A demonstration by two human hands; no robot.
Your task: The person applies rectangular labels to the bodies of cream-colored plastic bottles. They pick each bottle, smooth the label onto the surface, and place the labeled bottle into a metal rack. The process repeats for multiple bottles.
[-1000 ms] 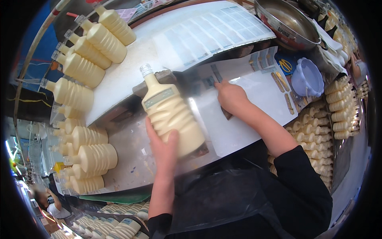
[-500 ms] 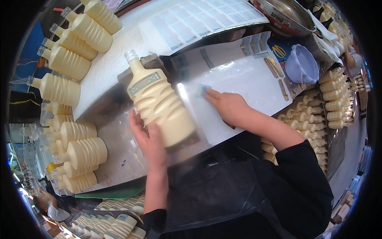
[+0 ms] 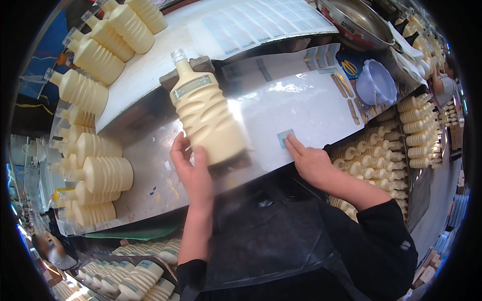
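Observation:
A cream-coloured bottle [image 3: 208,118] with a wavy ribbed body and a clear neck lies at a slant, neck end propped on a dark grey block [image 3: 201,65]. A pale blue label strip sits across its shoulder. By its lower left side is my left hand [image 3: 195,173], thumb and fingers apart; the thumb overlaps the bottle's edge, and whether it grips cannot be told. My right hand [image 3: 316,165] has two fingers stretched onto a small blue label [image 3: 285,139], pressing it flat on the white sheet [image 3: 266,155]. The other right fingers are tucked under.
Cream bottles [image 3: 108,175] line the left side, and more [image 3: 93,55] stand at the back left. A sheet of labels [image 3: 261,25] covers the raised white board. At right are gold strips [image 3: 344,85], yellow-handled scissors [image 3: 350,67], a lilac bucket [image 3: 375,83], a metal pan [image 3: 359,25] and stacked bottles [image 3: 374,155].
My right hand has drawn the small label across the white sheet, toward me and to the right. My left hand stays beside the bottle. The whole view has shifted slightly.

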